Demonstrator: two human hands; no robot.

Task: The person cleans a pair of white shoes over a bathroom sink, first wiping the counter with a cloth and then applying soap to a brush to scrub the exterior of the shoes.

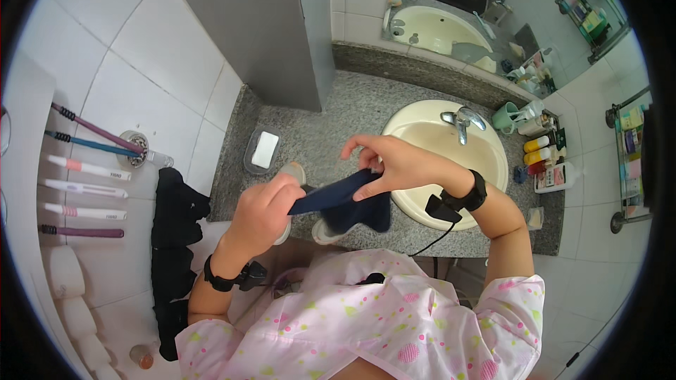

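Note:
A dark navy sock (pixel 359 214) is stretched between my two hands above the front edge of the stone counter. My left hand (pixel 266 207) is closed on one end of its band. My right hand (pixel 394 165) pinches the other end between thumb and fingers, with the remaining fingers bent above it. The sock's lower part hangs loose below the right hand. Beneath and beside it, partly hidden by my hands and the cloth, is a pale shoe-like thing (pixel 296 172). Several black socks (pixel 173 236) lie in a row to my left.
A cream washbasin (pixel 493 183) with a chrome tap (pixel 465 123) is at the right. A soap dish (pixel 250 155) with white soap sits left on the counter (pixel 359 91). Bottles (pixel 553 178) and a green cup (pixel 504 118) stand far right. A grey pillar (pixel 271 42) rises behind.

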